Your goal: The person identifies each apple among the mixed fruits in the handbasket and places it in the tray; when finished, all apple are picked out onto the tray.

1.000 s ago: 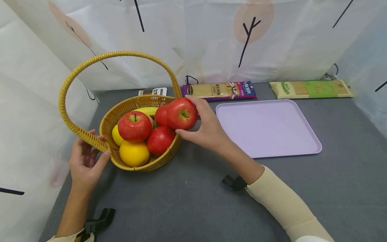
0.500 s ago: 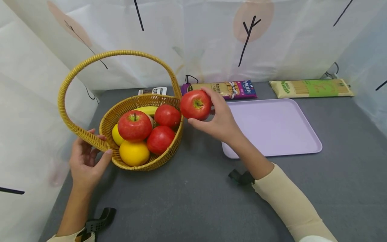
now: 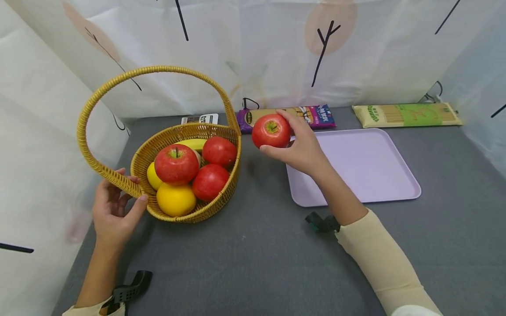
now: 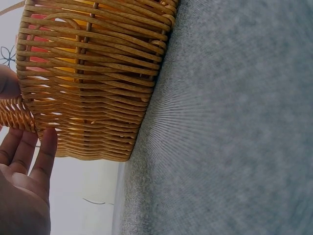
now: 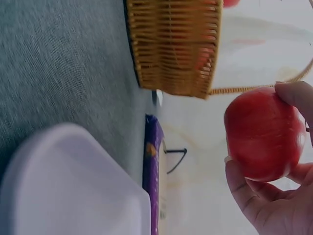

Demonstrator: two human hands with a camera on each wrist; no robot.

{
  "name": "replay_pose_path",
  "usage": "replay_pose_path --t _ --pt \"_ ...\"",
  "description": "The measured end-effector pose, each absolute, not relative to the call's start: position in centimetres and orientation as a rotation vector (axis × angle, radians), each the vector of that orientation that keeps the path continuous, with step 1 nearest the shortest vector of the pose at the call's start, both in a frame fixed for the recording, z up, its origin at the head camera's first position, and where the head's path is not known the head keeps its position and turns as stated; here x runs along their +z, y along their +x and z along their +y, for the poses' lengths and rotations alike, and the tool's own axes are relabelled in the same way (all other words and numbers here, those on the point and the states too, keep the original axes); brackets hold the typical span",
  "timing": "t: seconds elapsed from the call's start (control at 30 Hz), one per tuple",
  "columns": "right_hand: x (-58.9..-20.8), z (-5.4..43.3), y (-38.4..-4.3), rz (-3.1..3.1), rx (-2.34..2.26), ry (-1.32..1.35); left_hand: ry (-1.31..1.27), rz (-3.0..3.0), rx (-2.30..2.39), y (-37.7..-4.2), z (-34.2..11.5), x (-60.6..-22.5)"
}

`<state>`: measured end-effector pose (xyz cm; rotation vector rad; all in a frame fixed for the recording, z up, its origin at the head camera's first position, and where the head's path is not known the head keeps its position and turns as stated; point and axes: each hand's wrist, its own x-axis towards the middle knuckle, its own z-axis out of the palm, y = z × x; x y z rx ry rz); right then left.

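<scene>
In the head view, my right hand [image 3: 304, 147] grips a red apple [image 3: 271, 131] between thumb and fingers. The apple is held up off the table, between the basket and the lilac tray [image 3: 363, 166]. My left hand [image 3: 114, 210] holds the wicker basket [image 3: 213, 210] where its handle meets the rim, thumb on the near side and fingers behind. Inside the basket lie several fruits: a red apple [image 3: 176, 164] on top, two more red fruits [image 3: 211, 182], yellow fruits [image 3: 175, 200] and part of a banana [image 3: 192, 144]. The right wrist view shows the held apple [image 5: 264, 133] clear of the basket wall.
A purple pasta packet [image 3: 322, 117] lies behind the tray's left part, partly hidden by my right hand. A green and yellow noodle packet [image 3: 407, 116] lies at the back right. A small printed card [image 3: 205, 119] sits behind the basket. White patterned cloth hangs behind the table.
My right hand has carried the apple out of the basket and rightward, to the tray's left side. The left hand and the basket have stayed in place.
</scene>
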<state>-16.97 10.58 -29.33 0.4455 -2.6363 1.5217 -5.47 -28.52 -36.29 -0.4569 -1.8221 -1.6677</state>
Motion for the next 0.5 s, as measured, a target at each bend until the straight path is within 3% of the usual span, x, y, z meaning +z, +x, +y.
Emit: replay_pose_path --t 0.5 --pt "-29.5 13.2 -18.7 -2.815 1.523 0.218 -0.441 -1.842 -1.651 -5.4 -28.7 -36.4"
